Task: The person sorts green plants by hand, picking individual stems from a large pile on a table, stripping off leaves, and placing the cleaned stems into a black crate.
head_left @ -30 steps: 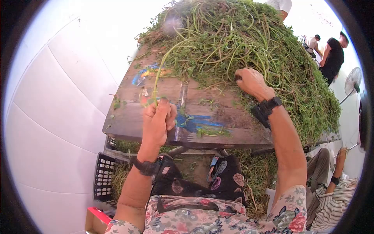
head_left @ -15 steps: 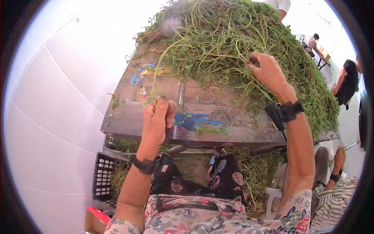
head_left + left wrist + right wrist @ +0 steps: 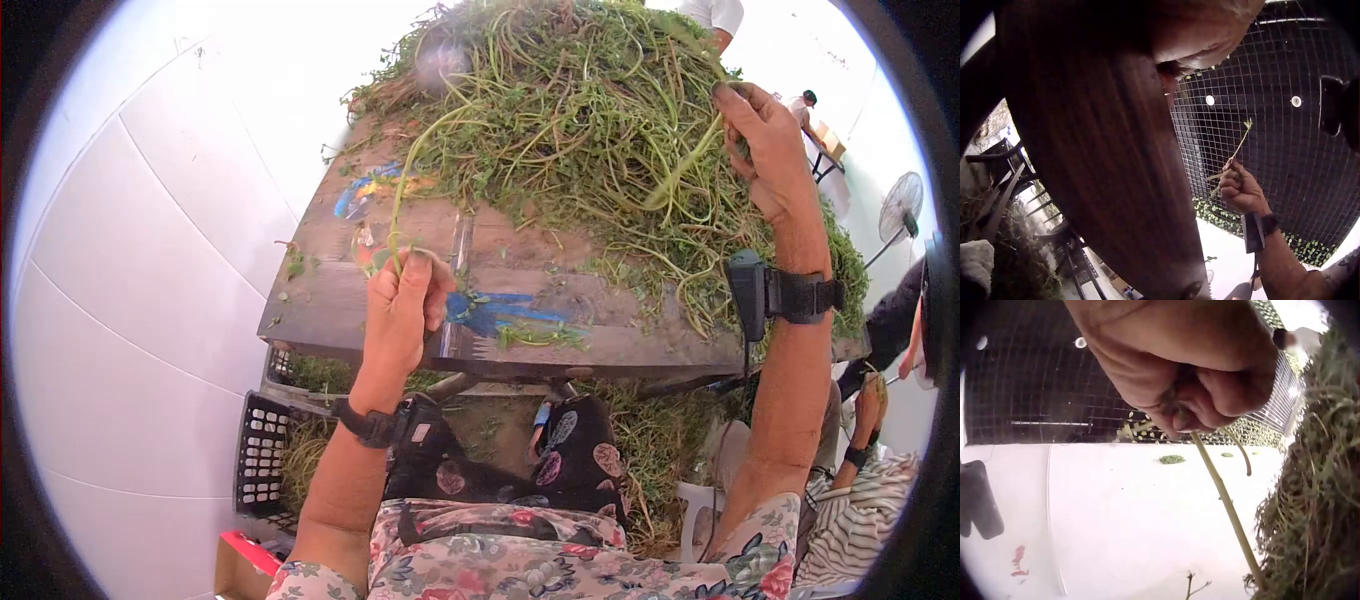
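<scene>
Apparently sorting the heap point(image 3: 570, 120), the left grip point(image 3: 405, 298) holds a long stem point(image 3: 402, 190), the right grip point(image 3: 772, 145) a second stem point(image 3: 1227, 503) likely needing gentle untangling.

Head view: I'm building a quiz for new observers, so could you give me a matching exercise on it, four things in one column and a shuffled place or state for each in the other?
Things
1. Left hand
2. Right hand
3. Crate
4. Fan

Places and states
A. Black, low at the picture's left
B. Pinches a long stem that arches toward the plant pile
C. On a stand near the picture's right edge
D. Grips stalks by the right side of the pile

Right pairs: 1-B, 2-D, 3-A, 4-C
</scene>
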`<state>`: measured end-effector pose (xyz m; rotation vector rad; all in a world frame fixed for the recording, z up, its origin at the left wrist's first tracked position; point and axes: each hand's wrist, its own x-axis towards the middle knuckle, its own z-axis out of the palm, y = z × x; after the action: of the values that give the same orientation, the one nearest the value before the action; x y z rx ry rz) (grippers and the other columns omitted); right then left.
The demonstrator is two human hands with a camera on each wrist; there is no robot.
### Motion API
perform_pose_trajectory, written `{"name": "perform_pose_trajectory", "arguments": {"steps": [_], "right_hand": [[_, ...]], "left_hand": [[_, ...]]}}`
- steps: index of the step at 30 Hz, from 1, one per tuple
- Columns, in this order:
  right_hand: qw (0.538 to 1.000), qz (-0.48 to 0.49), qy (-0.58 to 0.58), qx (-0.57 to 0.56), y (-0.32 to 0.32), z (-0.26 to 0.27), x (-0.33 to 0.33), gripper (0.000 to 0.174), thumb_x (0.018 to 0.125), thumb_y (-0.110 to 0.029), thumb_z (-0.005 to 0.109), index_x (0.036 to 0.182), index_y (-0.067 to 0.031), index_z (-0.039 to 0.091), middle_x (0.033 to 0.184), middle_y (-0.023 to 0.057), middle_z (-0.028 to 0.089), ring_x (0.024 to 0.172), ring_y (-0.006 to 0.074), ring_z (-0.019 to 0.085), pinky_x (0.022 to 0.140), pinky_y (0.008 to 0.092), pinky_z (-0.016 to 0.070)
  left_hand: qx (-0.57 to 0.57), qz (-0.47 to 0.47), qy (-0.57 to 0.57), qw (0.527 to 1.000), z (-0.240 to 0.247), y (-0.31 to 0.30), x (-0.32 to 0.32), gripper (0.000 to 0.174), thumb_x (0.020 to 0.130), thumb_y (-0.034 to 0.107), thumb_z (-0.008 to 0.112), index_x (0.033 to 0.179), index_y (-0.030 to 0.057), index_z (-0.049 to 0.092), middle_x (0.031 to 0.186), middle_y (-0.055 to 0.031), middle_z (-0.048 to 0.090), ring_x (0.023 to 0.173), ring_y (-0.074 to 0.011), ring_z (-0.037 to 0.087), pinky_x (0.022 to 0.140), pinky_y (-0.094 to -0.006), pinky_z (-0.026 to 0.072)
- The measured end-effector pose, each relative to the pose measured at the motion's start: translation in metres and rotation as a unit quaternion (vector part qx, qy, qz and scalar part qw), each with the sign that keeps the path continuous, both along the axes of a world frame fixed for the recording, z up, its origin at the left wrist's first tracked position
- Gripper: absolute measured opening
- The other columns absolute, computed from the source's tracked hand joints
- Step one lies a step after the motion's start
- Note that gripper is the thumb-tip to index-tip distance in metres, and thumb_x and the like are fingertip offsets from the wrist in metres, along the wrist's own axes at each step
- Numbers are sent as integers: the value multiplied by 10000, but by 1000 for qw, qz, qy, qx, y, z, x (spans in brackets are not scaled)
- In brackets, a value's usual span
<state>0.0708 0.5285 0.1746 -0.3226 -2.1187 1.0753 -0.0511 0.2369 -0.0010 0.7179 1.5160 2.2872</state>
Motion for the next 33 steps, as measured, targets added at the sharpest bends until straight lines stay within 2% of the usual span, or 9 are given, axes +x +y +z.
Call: {"name": "perform_pose_trajectory", "arguments": {"steps": [2,10,15,18,21,24,26,30,33], "right_hand": [[992,83,8,-98,-6,-6,-4,288,794,-314,638,919,-70,549,638,-57,445,517,-2,387,394,141,238],[905,258,-104,-323,-54,-75,-19,222,827,-270,591,867,-58,540,668,-13,476,509,49,412,394,177,274],[889,274,-129,-344,-104,-113,-38,170,860,-229,571,892,-67,529,672,-18,489,531,45,413,388,171,259],[881,267,-125,-369,-125,-125,-47,182,841,-237,584,885,-66,539,714,-6,513,563,45,433,418,167,285],[868,268,-115,-402,-134,-126,-51,177,835,-237,585,882,-70,546,726,-2,518,567,46,445,445,170,301],[852,293,-83,-425,-120,-126,-49,162,838,-224,578,893,-76,543,724,-7,514,563,47,449,442,172,296],[851,280,-46,-442,-105,-126,-48,150,838,-210,573,901,-78,540,718,-10,511,559,48,450,431,177,292],[900,249,-110,-341,-111,-120,-32,154,851,-177,545,954,-63,541,736,-3,535,555,43,448,424,188,316],[875,297,-119,-364,-129,-121,-24,166,855,-175,535,973,-58,543,746,-5,542,543,40,445,425,183,319]], "left_hand": [[12,7,-13,1000,2,1,3,280,903,313,497,779,62,511,672,-31,519,494,-70,403,407,-209,304],[2,7,15,1000,-1,-2,1,278,907,319,484,881,48,541,697,-35,554,534,-85,466,466,-222,376],[-28,-26,32,999,4,1,8,331,906,354,471,897,31,546,763,-65,599,605,-113,530,550,-252,437],[-52,-58,4,997,16,1,17,353,902,373,470,890,30,549,706,-34,573,574,-92,498,514,-230,400],[-155,-100,128,974,10,-10,4,368,915,355,456,943,9,576,635,14,510,538,-52,429,481,-198,335],[-102,-126,67,984,1,-10,-1,342,909,341,474,922,17,582,606,27,482,523,-44,398,467,-188,292],[-105,-82,49,990,0,-9,0,324,911,339,470,892,31,569,614,29,489,522,-48,412,467,-194,301],[30,30,-126,991,7,4,7,315,911,328,472,900,27,567,607,39,474,517,-46,403,462,-199,290],[-34,-28,52,998,2,6,11,296,902,308,496,875,25,577,604,47,431,511,-35,366,453,-193,270]]}}
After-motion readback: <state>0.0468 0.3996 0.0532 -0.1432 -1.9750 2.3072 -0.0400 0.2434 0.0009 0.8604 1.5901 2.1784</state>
